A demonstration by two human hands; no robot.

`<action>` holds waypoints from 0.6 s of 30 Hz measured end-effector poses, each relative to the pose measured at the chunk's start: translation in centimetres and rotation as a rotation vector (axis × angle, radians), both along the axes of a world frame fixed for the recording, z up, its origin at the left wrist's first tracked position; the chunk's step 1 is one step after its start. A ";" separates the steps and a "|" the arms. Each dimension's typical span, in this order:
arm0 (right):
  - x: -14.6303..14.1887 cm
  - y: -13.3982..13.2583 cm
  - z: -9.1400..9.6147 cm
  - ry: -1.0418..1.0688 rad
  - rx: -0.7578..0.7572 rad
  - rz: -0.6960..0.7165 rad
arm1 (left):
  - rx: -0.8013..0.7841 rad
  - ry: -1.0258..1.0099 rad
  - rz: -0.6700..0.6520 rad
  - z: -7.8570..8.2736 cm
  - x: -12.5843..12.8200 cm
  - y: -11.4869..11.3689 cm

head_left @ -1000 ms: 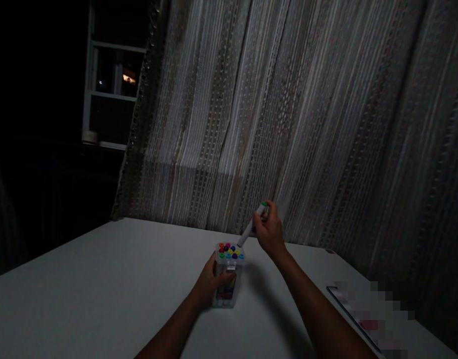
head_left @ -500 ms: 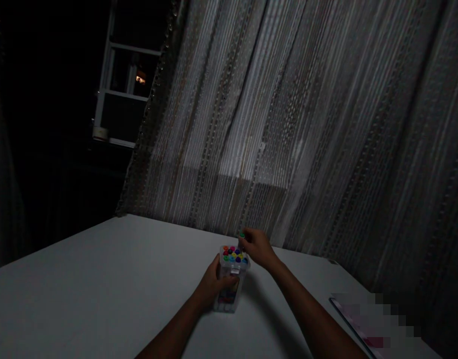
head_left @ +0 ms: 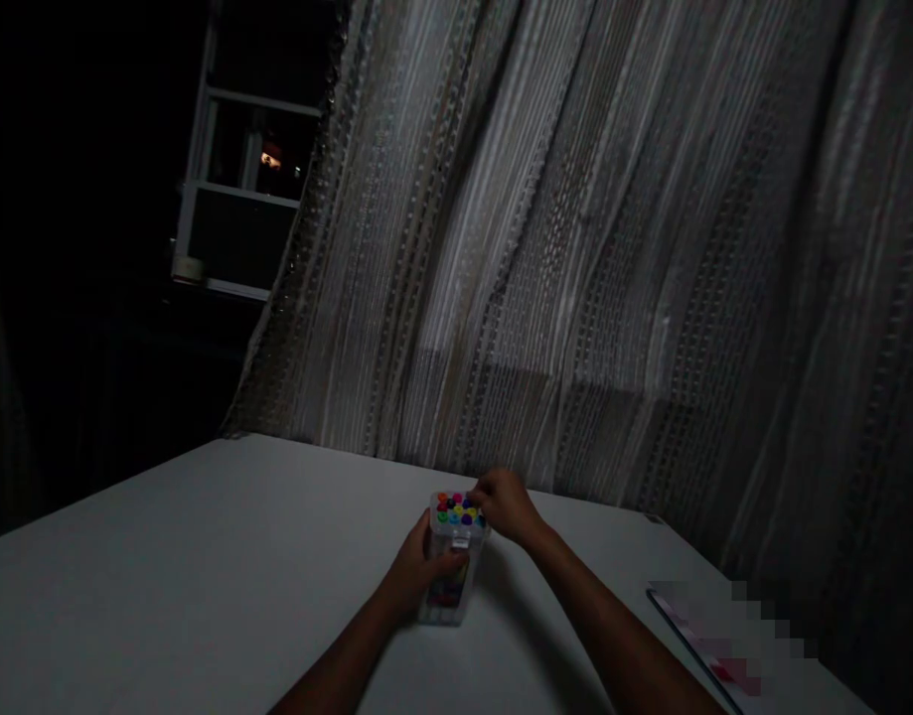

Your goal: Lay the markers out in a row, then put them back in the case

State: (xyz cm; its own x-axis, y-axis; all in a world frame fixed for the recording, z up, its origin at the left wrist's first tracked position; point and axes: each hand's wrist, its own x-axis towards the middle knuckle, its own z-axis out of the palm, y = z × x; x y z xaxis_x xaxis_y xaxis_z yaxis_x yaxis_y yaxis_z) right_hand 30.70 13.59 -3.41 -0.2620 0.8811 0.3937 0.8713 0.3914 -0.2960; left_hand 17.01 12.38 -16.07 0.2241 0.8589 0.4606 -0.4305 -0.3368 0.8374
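A tall clear plastic box stands upright on the white table, packed with markers whose caps are orange, pink, yellow, green, blue and purple. My left hand is wrapped round the box's left side, its thumb across the printed label on the front. At the back right corner of the box's open top, my right hand pinches with its fingertips down among the caps. The green-capped marker it held a moment ago is covered by these fingers.
A dark-edged flat item, partly pixelated, lies near the right side of the white table. A striped curtain hangs right behind the table's far edge. On the left, a window shows in the dark.
My right hand has lowered the green-capped marker from above the box to its rim, and the cap has gone out of sight. The left hand keeps its hold. The view has shifted slightly.
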 end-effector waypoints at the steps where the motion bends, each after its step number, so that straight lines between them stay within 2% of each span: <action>1: 0.1 0.0 -0.1 0.007 0.002 0.005 | -0.006 -0.004 0.004 0.0 0.0 0.0; 14: 0.8 -2.3 1.0 0.063 -0.001 0.290 | -0.039 -0.030 0.008 1.3 0.0 -1.8; 18: 0.6 -2.5 1.4 0.003 -0.036 0.293 | -0.050 -0.032 -0.015 1.3 -0.1 -1.9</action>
